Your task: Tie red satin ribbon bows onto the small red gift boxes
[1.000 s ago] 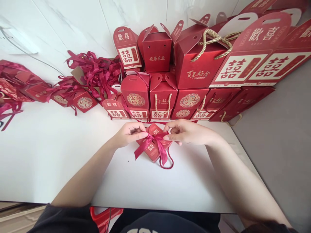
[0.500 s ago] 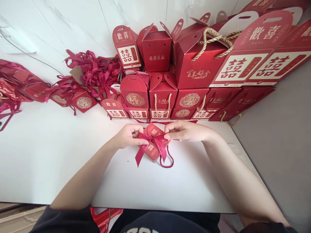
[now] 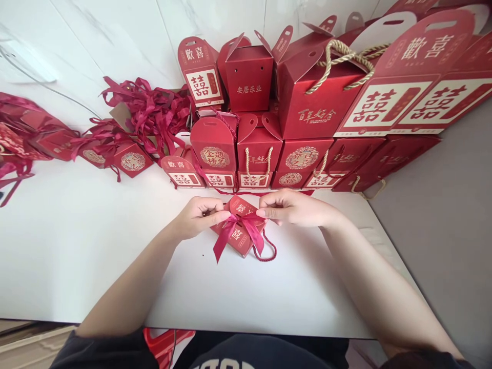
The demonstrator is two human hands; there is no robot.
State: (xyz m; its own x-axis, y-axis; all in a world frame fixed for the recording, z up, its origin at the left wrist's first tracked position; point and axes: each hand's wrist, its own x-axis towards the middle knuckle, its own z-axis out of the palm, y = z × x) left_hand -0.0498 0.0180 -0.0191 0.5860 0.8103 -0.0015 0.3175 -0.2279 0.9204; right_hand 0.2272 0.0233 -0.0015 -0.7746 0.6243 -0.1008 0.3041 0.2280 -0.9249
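A small red gift box (image 3: 239, 238) with pale lettering stands on the white table, seen from above. Across its top lies a dark pink satin ribbon (image 3: 251, 231) tied in a bow, its two tails hanging towards me. My left hand (image 3: 202, 216) pinches the bow's left loop between thumb and fingers. On the other side, my right hand (image 3: 291, 207) pinches the right loop. A twisted red cord handle (image 3: 270, 252) curves out from the box's right side onto the table.
Stacked red gift boxes (image 3: 251, 92), some with gold rope handles, line the back of the table (image 3: 96, 246) to the right. A heap of ribbons (image 3: 154, 110) and several ribboned boxes (image 3: 132, 160) lie at the back left. Behind is a tiled wall (image 3: 126, 36).
My left thumb has shifted slightly up along the left loop. Both hands keep their pinch on the bow, and the box stays in nearly the same place.
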